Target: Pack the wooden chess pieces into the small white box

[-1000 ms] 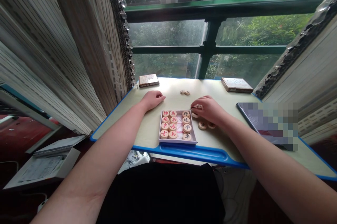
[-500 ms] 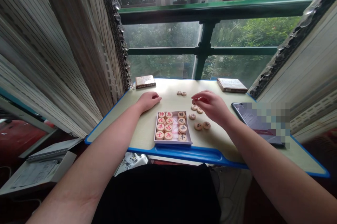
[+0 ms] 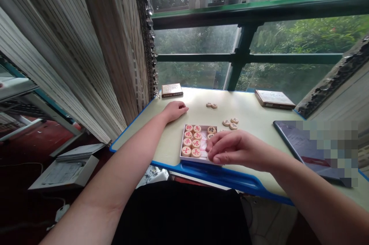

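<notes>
A small square box [image 3: 184,141] near the table's front edge holds several round wooden chess pieces with red and black characters. My right hand [image 3: 230,149] lies over the box's right side, fingers curled and pinched close together; what they hold is hidden. My left hand [image 3: 174,110] rests loosely curled on the table [image 3: 253,122], left of and behind the box, and holds nothing. Three loose pieces [image 3: 230,123] lie just behind my right hand. Two more pieces [image 3: 211,105] sit farther back.
A small flat box [image 3: 172,90] lies at the table's back left and a book-like box [image 3: 273,99] at the back right. A dark tablet [image 3: 305,143] lies on the right. Blinds hang close on the left. A window runs behind the table.
My right hand has come back from the loose pieces behind the box to the box's front right corner. The view has shifted left. My left hand has stayed put.
</notes>
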The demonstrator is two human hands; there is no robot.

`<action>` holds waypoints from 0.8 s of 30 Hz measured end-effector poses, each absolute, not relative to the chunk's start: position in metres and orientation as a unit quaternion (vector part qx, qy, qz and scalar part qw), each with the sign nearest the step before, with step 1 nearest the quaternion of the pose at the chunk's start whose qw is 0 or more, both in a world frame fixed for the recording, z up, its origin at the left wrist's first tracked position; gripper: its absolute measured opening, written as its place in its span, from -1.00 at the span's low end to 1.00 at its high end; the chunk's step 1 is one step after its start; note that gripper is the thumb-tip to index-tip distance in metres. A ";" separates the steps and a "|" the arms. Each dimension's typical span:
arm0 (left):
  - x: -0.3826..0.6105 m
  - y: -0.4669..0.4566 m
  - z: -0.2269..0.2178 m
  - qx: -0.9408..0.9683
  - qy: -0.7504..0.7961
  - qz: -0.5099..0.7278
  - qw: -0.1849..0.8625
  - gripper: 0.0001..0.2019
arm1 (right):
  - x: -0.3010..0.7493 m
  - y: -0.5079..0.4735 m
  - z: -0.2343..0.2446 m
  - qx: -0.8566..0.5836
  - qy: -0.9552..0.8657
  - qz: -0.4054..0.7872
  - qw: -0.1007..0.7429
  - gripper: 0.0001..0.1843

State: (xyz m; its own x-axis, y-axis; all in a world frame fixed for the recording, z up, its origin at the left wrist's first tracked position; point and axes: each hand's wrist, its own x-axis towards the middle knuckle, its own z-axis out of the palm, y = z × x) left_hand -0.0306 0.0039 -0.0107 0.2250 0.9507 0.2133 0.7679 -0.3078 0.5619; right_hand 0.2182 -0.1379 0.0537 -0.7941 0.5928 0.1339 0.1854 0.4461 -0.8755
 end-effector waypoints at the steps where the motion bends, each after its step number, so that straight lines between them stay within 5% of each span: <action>1: -0.031 0.004 -0.011 0.762 0.564 0.267 0.174 -0.70 | 0.220 -0.137 0.054 -0.244 -0.830 0.452 0.216 -0.84; 11: -0.031 0.005 -0.011 0.753 0.570 0.273 0.185 -0.69 | 0.232 -0.136 0.060 -0.280 -0.897 0.294 0.173 -0.82; 17: -0.031 0.007 -0.013 0.759 0.562 0.275 0.180 -0.69 | 0.247 -0.101 0.040 -0.467 -0.861 0.019 0.203 -0.86; 24: -0.030 0.002 -0.009 0.763 0.561 0.266 0.178 -0.68 | 0.242 -0.093 0.028 -0.419 -0.890 0.020 0.177 -0.87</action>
State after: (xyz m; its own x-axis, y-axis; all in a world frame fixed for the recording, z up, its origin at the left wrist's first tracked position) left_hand -0.0304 0.0021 -0.0092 0.2292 0.9515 0.2053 0.7618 -0.3066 0.5706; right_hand 0.2416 -0.0927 0.0277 -0.5861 0.7537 0.2974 0.7395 0.6476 -0.1840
